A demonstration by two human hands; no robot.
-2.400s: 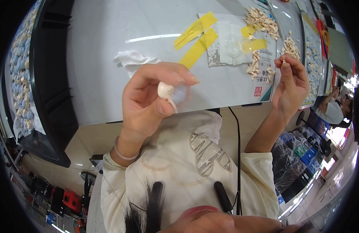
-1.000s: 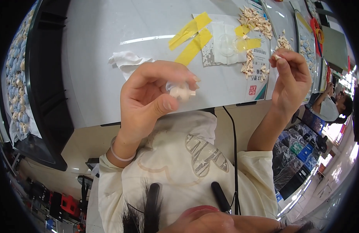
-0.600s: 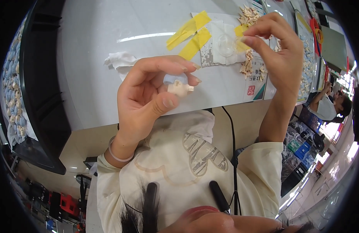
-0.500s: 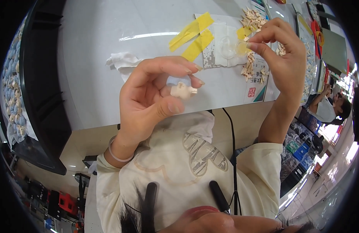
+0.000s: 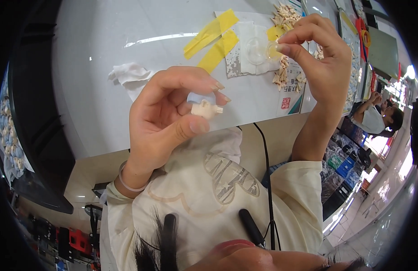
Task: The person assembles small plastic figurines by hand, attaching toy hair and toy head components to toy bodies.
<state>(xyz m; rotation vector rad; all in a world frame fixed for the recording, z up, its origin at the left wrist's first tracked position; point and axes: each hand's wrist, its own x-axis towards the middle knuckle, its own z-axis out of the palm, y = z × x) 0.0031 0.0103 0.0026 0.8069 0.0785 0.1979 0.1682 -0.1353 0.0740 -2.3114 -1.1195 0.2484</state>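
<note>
My left hand (image 5: 157,113) holds a small doll head (image 5: 205,109), cream on its face side with a pale blue cap, between thumb and curled fingers above the table's near edge. A little stub sticks out from its right side. At the right, my right hand (image 5: 317,52) pinches a tiny cream piece (image 5: 278,41), mostly hidden by the fingertips. Those fingertips are over a small clear round dish (image 5: 271,50), beside a larger clear round dish (image 5: 255,50) on white paper (image 5: 249,67). Around them lie several small pointed cream pieces (image 5: 285,17).
Yellow tape strips (image 5: 212,32) lie left of the dishes. A crumpled white tissue (image 5: 129,74) rests behind my left hand. At far left, a black tray (image 5: 39,113) stands near many blue-and-cream small parts (image 5: 12,140). Another person (image 5: 380,115) sits at far right.
The whole view has shifted, so both hands and the table appear a little further left. My left hand still holds the doll head; my right fingertips remain at the small clear dish.
</note>
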